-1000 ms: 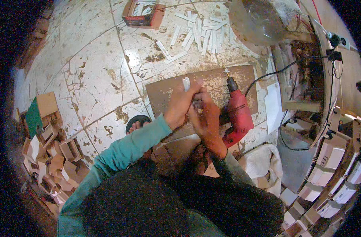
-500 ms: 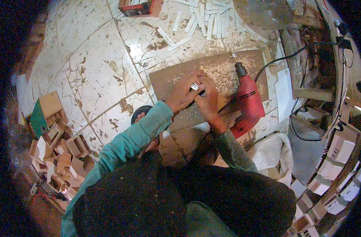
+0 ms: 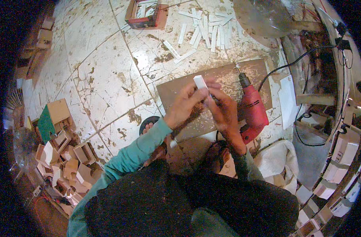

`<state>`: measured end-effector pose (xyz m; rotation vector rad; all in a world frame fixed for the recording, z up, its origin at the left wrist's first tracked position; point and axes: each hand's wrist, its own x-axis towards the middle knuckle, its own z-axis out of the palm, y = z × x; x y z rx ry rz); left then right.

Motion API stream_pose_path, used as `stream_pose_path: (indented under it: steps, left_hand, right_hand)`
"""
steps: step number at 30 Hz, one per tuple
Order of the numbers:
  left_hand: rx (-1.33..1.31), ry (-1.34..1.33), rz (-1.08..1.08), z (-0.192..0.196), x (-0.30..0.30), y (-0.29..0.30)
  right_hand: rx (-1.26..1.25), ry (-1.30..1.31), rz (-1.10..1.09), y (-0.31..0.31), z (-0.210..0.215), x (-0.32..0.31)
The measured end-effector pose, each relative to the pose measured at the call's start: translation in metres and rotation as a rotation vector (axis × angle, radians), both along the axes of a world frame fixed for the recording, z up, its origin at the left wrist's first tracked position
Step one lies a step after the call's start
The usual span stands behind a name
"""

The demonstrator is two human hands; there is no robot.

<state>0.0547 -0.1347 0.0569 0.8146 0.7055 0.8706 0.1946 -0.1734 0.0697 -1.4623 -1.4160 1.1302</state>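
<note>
Over a brown board (image 3: 168,93) on the floor, my two hands meet around a small bundle of white strips (image 3: 200,81), or one thick strip; which of these it is I cannot make out. My left hand (image 3: 184,108) pinches it with the thumb along its side, and its far end sticks up past the fingers. Curled round the nearer end is my right hand (image 3: 226,114), its fingertips partly blurred. A red power drill (image 3: 253,108) lies on the board just right of my right hand, its bit pointing away from me.
Loose white strips (image 3: 214,35) lie scattered beyond the board. Farther off stands a red box (image 3: 143,23) with strips inside. Small wooden boxes (image 3: 72,164) are heaped at left. A black cord (image 3: 295,57) runs from the drill rightward; a white sack (image 3: 277,160) sits near right.
My hands have parted slightly, and the white piece now stands out above my left fingers where mostly its end showed. The view has shifted, bringing more of the red box in.
</note>
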Motion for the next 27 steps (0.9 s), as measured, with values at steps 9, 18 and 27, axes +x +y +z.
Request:
stream_pose_path:
  steps: [9, 18, 27]
  left_hand:
    - [-0.288, -0.011, -0.032, -0.007, -0.003, -0.007]
    - [0.519, 0.548, -0.102, -0.031, -0.019, -0.001]
    - [0.789, 0.681, -0.095, -0.086, -0.013, -0.009]
  right_hand:
    - [-0.085, 0.111, -0.074, -0.011, -0.028, -0.008]
    - [0.287, -0.71, 0.158, 0.011, 0.027, 0.032]
    - [0.123, -0.597, 0.405, 0.007, -0.01, 0.005]
